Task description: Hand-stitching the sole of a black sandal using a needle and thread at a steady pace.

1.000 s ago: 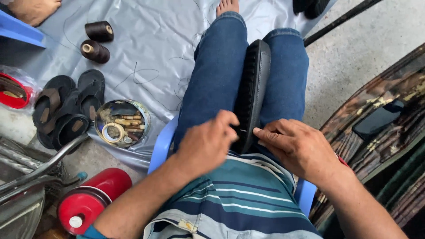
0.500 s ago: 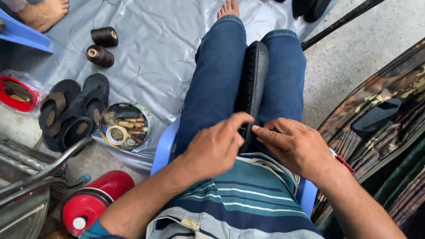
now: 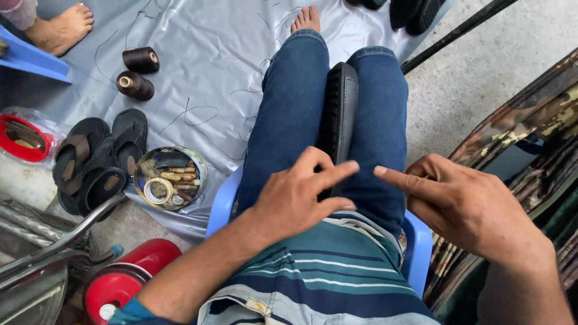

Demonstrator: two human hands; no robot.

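Two hands are now lifting off a black shoe (image 3: pixel 338 114) wedged upright between the seated person's knees. A second ago both were pinching its near end; now the left hand (image 3: pixel 298 195) is resting open-fingered against it, and the right hand (image 3: pixel 463 204) is drawing clear, forefinger extended, holding nothing. A round tin of tools (image 3: pixel 170 178) is sitting beside the sandals (image 3: pixel 93 159).

We see a black shoe (image 3: pixel 338 114) on blue jeans (image 3: pixel 289 120), a shirt (image 3: pixel 325 283) striped teal, navy and white, a pale blue chair (image 3: pixel 224 207), a grey sheet (image 3: pixel 205 72), dark brown thread spools (image 3: pixel 139 72), black sandals (image 3: pixel 96 156) and a red canister (image 3: pixel 129 280).
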